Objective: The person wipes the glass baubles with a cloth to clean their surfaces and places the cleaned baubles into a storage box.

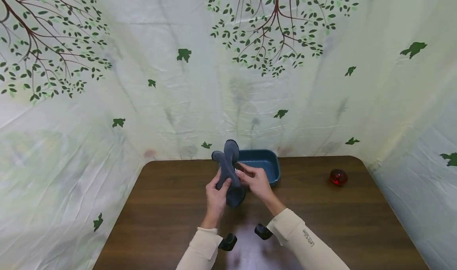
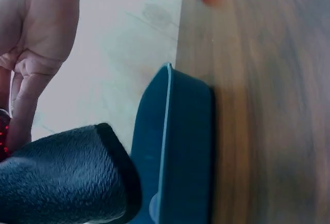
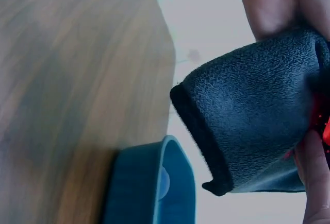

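A dark blue-grey fleecy cloth hangs bunched between my two hands above the table. Its thumb and fingers gripping the cloth, my left hand is on the near left side. On the other side, my right hand pinches a shiny red thing against the cloth. Only part of this red thing shows in the right wrist view, beneath the fold and beside a finger; its full shape is hidden. In the left wrist view, a cloth edge hangs in front of the basin.
Just behind my hands, a blue rectangular basin stands at the table's back edge. A pale round thing shows inside it. A clear red ball sits on the brown table at right. A leaf-patterned curtain hangs behind.
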`<state>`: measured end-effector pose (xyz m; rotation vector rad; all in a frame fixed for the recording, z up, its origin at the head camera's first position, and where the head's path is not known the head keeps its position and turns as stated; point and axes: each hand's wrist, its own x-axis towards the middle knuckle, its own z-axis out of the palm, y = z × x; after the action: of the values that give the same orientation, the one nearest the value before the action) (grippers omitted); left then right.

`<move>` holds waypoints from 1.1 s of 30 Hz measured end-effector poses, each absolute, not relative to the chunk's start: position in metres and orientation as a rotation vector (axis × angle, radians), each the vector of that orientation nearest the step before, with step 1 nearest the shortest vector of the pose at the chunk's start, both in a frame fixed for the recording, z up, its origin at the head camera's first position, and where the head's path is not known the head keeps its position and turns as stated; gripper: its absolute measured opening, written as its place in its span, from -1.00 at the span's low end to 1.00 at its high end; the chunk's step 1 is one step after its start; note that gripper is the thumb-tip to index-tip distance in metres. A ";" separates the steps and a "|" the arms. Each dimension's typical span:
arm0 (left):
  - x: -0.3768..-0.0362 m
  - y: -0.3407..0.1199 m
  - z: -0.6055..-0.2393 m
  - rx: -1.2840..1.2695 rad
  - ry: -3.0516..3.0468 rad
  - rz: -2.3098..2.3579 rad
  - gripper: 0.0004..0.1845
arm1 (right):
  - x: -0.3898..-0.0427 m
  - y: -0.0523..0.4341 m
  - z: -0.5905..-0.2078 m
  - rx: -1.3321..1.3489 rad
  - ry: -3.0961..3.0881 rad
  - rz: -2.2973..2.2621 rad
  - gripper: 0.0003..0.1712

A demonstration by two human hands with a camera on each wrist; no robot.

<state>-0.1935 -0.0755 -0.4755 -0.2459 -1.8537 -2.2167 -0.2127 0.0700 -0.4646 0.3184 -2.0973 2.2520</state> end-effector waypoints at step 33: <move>-0.193 -0.067 -0.469 0.046 -1.767 -2.338 -0.60 | -0.197 0.084 -0.452 0.741 -2.170 2.055 -0.35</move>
<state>-0.1930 -0.0670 -0.4694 0.0456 -1.7666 -2.3377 -0.1970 0.0842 -0.4517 0.7414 -2.1701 2.0549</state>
